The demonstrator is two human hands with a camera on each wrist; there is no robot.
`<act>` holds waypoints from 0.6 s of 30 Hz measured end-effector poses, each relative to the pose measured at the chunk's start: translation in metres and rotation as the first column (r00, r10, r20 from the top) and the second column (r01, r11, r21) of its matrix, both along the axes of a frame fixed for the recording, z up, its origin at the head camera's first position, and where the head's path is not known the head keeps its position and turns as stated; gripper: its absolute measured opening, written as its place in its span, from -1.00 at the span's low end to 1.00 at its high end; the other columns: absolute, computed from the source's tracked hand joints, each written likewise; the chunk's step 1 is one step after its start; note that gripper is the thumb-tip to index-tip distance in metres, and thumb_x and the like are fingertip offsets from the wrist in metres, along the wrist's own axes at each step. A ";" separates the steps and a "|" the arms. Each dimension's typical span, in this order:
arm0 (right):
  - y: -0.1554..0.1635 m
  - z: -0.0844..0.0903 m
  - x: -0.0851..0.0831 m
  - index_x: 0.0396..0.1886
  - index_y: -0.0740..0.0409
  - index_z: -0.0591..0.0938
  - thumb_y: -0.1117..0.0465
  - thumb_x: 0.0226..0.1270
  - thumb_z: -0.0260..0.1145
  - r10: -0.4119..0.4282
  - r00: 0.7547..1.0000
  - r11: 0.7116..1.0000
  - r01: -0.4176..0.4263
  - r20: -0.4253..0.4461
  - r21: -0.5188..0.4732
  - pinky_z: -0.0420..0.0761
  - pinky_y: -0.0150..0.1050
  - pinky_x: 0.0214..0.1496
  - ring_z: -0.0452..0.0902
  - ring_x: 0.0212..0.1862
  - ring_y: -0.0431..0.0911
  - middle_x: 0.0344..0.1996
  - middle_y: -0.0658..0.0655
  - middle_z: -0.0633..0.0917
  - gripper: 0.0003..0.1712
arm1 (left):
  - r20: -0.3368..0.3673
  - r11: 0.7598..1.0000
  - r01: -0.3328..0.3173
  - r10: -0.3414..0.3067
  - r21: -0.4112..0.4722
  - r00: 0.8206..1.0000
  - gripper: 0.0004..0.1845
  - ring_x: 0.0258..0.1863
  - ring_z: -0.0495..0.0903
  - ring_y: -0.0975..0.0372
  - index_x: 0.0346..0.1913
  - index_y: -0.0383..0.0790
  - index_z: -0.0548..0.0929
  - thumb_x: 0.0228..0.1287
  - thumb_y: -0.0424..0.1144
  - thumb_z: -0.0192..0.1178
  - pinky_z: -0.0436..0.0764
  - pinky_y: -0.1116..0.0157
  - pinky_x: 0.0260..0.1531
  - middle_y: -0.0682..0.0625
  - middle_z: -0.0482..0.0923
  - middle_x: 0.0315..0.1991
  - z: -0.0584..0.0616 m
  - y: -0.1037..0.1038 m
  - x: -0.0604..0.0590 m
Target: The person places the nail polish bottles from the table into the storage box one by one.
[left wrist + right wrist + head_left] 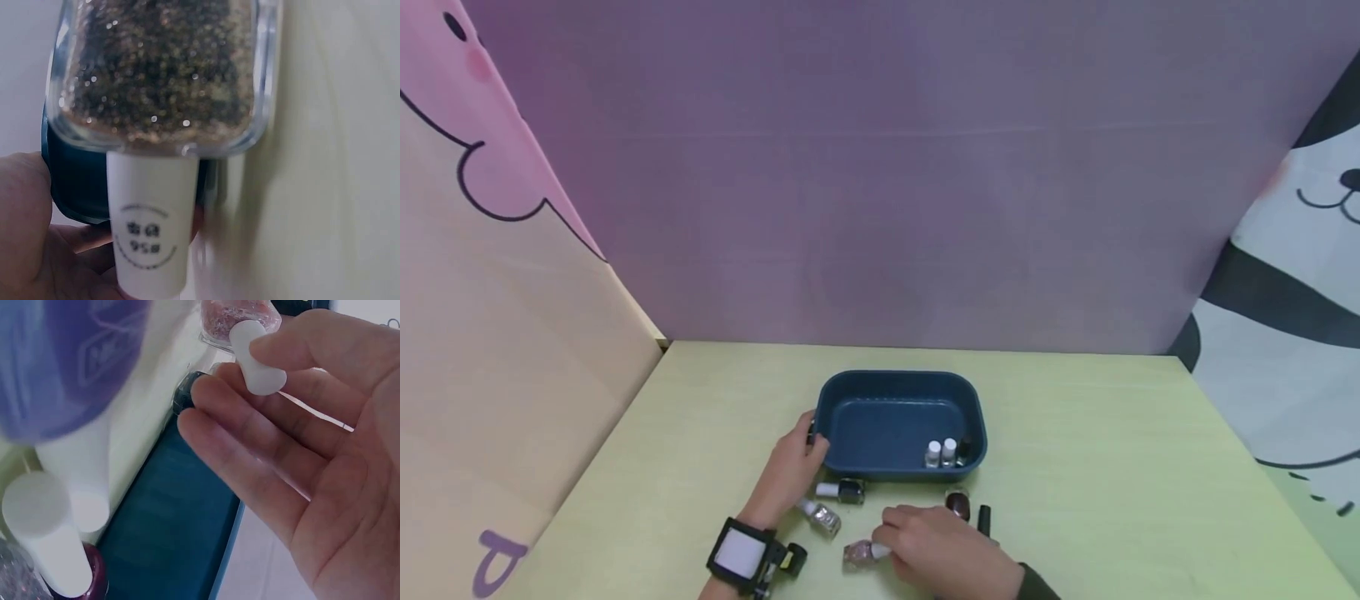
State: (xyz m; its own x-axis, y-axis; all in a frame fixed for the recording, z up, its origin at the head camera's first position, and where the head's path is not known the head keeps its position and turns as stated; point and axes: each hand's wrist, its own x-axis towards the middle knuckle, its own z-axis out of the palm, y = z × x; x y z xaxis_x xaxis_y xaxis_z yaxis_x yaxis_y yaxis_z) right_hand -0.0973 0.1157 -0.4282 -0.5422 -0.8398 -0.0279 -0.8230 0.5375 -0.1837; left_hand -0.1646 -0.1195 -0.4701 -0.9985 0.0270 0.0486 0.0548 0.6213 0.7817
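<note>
Near edge of blue bin (850, 385) crowded — bottles lying on the table (1075, 433) between it and both hands: dark bottle (848, 491), glitter bottle (822, 517), dark-red bottle (957, 503). Bin floor open except right front corner, where white-capped bottles (941, 452) stand. Table right of bin open.

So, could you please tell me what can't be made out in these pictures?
- Head view: labels and colours of the bottles in the blue tray are too small to read.
- Head view: the right hand covers the cap end of the pink glitter bottle.
- Left wrist view: the gold glitter bottle is blurred and cut off by the top edge; it hides most of the tray.
- Right wrist view: a blurred purple shape fills the upper left, unidentifiable.
</note>
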 end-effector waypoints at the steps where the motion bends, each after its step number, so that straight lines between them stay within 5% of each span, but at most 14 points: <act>1: 0.000 0.000 0.000 -0.17 -0.12 0.70 0.22 0.24 0.41 0.002 1.000 1.000 -0.002 -0.012 -0.002 0.41 -0.56 -0.35 0.35 -0.39 -0.44 -0.41 -0.24 0.52 -0.81 | 0.004 1.000 0.001 -0.001 0.005 1.000 -0.47 -0.21 0.59 0.20 0.44 -0.25 0.33 0.46 -0.22 0.01 0.56 0.21 -0.23 -0.19 0.63 0.06 0.000 0.000 0.000; 13: 0.004 0.002 0.000 -0.23 -0.06 0.73 0.28 0.20 0.42 0.035 0.994 0.999 -0.037 -0.108 -0.018 0.43 -0.59 -0.29 0.42 -0.30 -0.44 -0.38 -0.21 0.56 -0.83 | 0.006 0.999 0.014 -0.014 0.029 1.000 -0.47 -0.28 0.54 0.23 0.44 -0.23 0.31 0.47 -0.21 0.00 0.51 0.28 -0.37 -0.18 0.62 0.06 -0.005 -0.001 -0.002; 18: 0.004 0.004 -0.001 -0.24 -0.06 0.73 0.29 0.18 0.43 0.012 0.998 1.000 -0.014 -0.065 -0.025 0.42 -0.59 -0.29 0.40 -0.33 -0.45 -0.38 -0.22 0.55 -0.82 | 0.003 1.000 0.014 -0.014 0.025 1.000 -0.47 -0.30 0.53 0.24 0.44 -0.23 0.31 0.46 -0.22 0.00 0.50 0.28 -0.38 -0.15 0.63 0.01 -0.005 -0.001 -0.002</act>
State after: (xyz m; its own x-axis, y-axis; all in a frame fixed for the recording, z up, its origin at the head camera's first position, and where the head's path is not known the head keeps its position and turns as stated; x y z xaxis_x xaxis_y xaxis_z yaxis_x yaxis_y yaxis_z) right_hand -0.0986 0.1197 -0.4245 -0.5313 -0.8467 0.0283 -0.8405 0.5226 -0.1434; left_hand -0.1665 -0.1207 -0.4747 -0.9981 0.0394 0.0468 0.0611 0.6007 0.7972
